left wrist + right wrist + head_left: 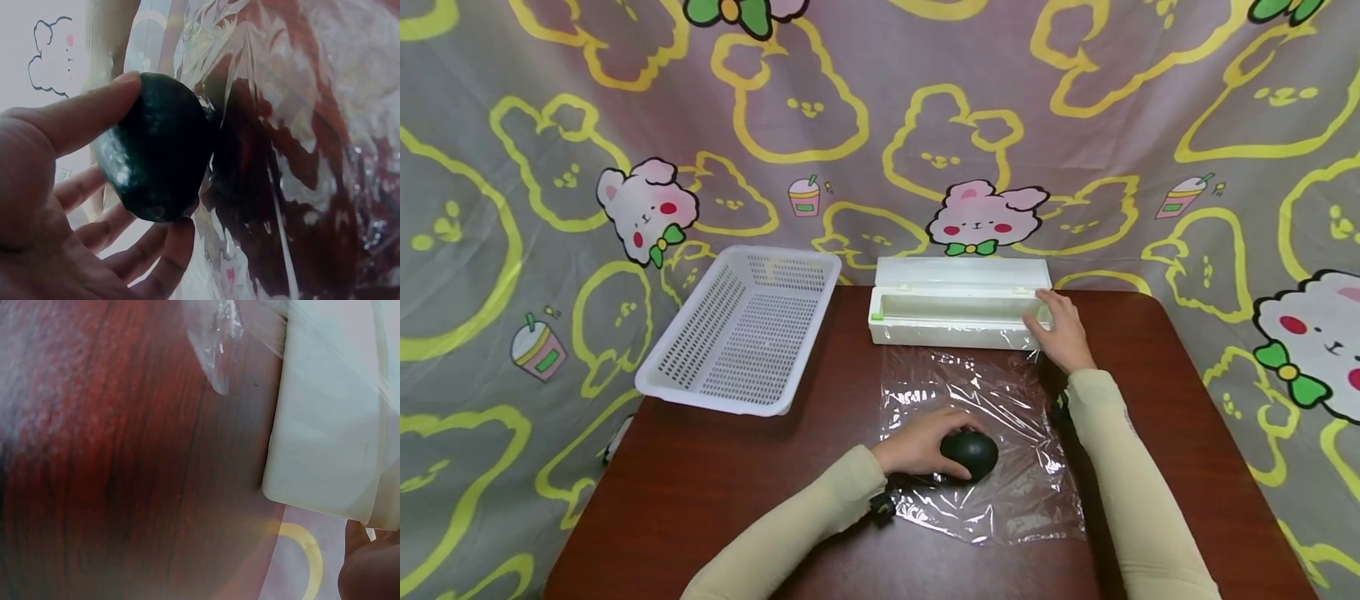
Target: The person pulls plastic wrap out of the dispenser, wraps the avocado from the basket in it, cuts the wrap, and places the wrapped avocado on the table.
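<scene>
A dark green avocado [973, 455] rests on a sheet of clear cling film [1000, 500] spread over the table. Its smooth skin [156, 144] shows plainly in the left wrist view. My left hand [925, 446] grips it from the left, thumb on one side and fingers curled round the other. At the back, a white cling film dispenser [951, 335] stands with its lid [962, 273] raised, and the sheet runs out from its front. My right hand [1063, 333] holds the dispenser's right end. In the right wrist view, that hand [372, 569] shows only partly.
A white perforated plastic basket [651, 383] stands on the left of the dark red-brown table [760, 508]. Behind the table hangs a grey curtain [880, 192] with yellow outlines and cartoon rabbits. The green piece [877, 317] sits at the dispenser's left end.
</scene>
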### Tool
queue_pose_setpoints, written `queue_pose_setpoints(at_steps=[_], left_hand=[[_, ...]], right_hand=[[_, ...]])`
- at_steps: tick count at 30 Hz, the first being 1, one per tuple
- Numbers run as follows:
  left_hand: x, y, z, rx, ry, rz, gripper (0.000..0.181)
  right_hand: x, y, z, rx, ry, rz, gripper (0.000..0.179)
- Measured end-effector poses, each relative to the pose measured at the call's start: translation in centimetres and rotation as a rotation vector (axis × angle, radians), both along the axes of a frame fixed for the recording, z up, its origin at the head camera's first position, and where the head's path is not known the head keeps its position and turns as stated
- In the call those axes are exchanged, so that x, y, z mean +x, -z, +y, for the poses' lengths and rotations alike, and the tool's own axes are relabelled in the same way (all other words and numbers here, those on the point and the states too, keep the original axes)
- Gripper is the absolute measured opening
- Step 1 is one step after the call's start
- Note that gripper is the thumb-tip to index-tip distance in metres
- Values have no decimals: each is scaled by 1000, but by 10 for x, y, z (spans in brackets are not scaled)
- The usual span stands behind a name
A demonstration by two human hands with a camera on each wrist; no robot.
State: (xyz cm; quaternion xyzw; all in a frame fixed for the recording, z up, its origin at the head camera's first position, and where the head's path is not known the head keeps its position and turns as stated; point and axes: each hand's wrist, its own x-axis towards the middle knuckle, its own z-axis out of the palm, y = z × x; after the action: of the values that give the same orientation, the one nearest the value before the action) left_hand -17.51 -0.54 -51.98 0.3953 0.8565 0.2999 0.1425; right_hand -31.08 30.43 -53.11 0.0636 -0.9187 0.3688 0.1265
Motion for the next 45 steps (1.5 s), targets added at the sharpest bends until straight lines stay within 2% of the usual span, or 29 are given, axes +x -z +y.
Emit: queue_pose_setpoints(at_steps=[7,14,24,35,38,41,45], left_hand=[[1,-3,-3,2,32,3,62],[4,4,-7,-12,12,-26,66],[3,3,-11,42,28,-33,67],[-2,-1,-16,67,9,21,70],[-3,-3,-19,80,9,11,71],[-4,-5,-24,106,-5,-5,70],[-4,-7,-37,110,-46,15,69]], right_hand=[[0,0,-3,-11,-1,12,59],[2,3,-9,-12,-7,-8,59],[1,3,-6,-6,-6,-8,59],[3,2,-4,1,-2,-12,59],[3,0,-3,-2,-4,-13,59],[3,-1,-2,-7,-9,-15,59],[3,-3,2,-7,-27,-20,60]])
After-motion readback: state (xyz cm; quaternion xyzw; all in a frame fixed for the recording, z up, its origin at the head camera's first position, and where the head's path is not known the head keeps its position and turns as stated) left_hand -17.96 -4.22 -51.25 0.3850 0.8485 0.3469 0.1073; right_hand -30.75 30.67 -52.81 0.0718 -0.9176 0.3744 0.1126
